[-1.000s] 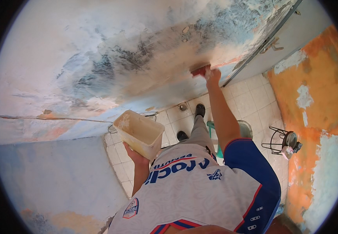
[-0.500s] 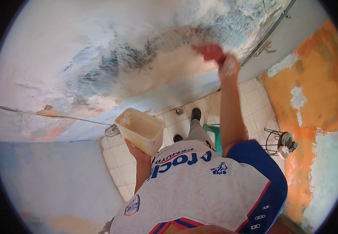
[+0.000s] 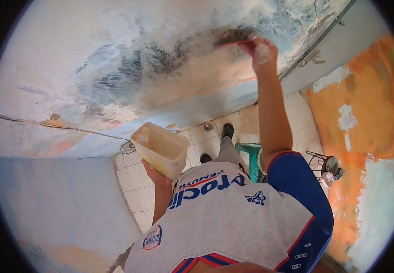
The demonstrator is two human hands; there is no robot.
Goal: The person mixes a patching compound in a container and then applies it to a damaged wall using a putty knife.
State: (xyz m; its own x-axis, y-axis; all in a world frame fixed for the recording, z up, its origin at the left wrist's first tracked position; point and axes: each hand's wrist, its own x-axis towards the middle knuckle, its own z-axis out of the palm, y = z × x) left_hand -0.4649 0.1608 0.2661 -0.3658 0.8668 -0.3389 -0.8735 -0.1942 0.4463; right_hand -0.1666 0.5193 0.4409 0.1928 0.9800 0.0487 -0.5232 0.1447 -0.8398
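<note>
My right hand [image 3: 262, 53] is raised high against the mottled wall [image 3: 138, 86], closed around a red spreading tool [image 3: 240, 44]. The tool is blurred and lies at a dark patch on that wall, among bluish, grey and beige smears; white residue coats the back of the hand. Low on the left, an off-white rectangular plastic container [image 3: 159, 145] with pale residue inside is held in my left hand [image 3: 154, 172], whose fingers grip its side and underside.
My shoes [image 3: 227, 130] stand on white floor tiles [image 3: 135, 182] near a drain. A green plastic item [image 3: 244, 152] and black metal stand [image 3: 319, 164] are at right, by an orange patchy wall [image 3: 360, 100]. A cable [image 3: 69, 127] runs along the wall; a metal track [image 3: 310, 50] edges it.
My right hand and red tool have moved up the wall, away from the lower beige area to the dark patch. My left hand still holds the container, with slight shift in view.
</note>
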